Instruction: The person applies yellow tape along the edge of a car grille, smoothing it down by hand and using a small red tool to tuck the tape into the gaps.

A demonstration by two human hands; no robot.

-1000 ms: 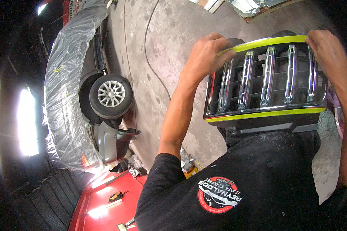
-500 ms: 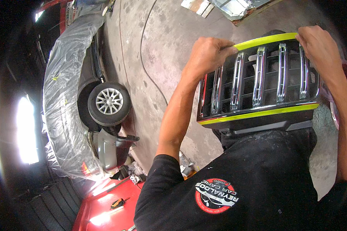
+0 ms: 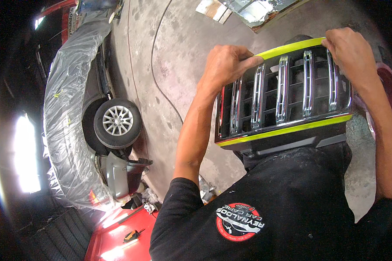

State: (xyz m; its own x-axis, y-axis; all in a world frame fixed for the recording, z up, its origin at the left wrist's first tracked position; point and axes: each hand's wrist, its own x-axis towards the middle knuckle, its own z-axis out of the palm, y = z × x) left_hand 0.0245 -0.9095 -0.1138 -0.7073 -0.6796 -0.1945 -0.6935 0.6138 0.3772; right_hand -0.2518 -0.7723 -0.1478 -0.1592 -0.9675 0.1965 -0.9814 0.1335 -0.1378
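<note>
A chrome-barred car grille in a black frame sits in front of my torso. A strip of yellow-green masking tape lies along its far edge, and a second yellow-green strip runs along its near edge. At the left end of the far strip, my left hand is closed, the thumb laid over the tape and the other fingers curled and partly hidden. My right hand pinches the other end of that strip at the far right corner.
To the left stands a vehicle under clear plastic sheeting, its wheel exposed. A red panel carries a small black and orange tool. A dark cable crosses the concrete floor. Flat boards lie at the far side.
The whole view has shifted, so the grille and both hands appear slightly farther left. My left thumb looks straighter along the tape. Both hands stay at the far strip.
</note>
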